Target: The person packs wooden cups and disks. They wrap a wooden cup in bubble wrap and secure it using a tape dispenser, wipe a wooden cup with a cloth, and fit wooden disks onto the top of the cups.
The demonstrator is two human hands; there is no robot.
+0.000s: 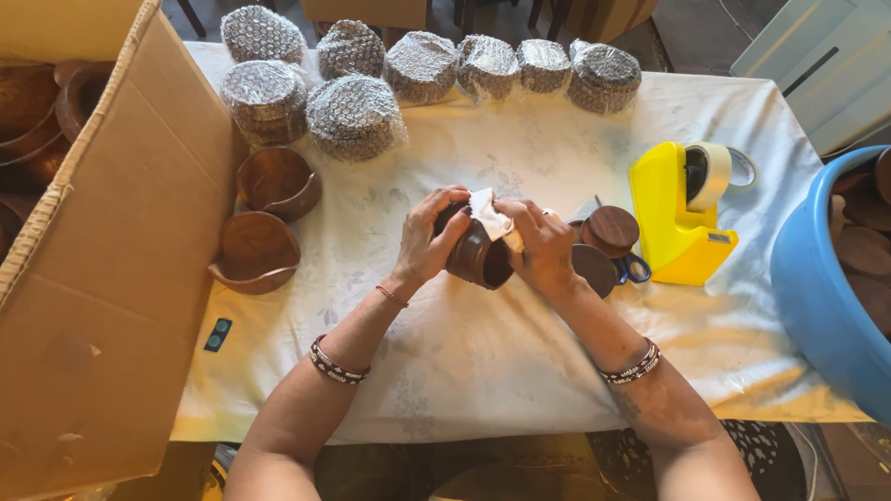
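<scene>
My left hand (425, 238) grips a dark brown wooden cup (475, 255), tilted on its side above the middle of the table. A white cloth (489, 215) is pressed against the cup's upper edge by my right hand (543, 246), which also steadies the cup from the right. Both wrists carry beaded bracelets. Just right of my right hand lie two round wooden lids (610, 229) and blue-handled scissors (634, 269).
A yellow tape dispenser (675, 218) stands at the right. Two open wooden bowls (277, 182) sit at the left beside a large cardboard box (102, 278). Several bubble-wrapped bundles (353, 116) line the far edge. A blue tub (821, 297) holds more wooden pieces.
</scene>
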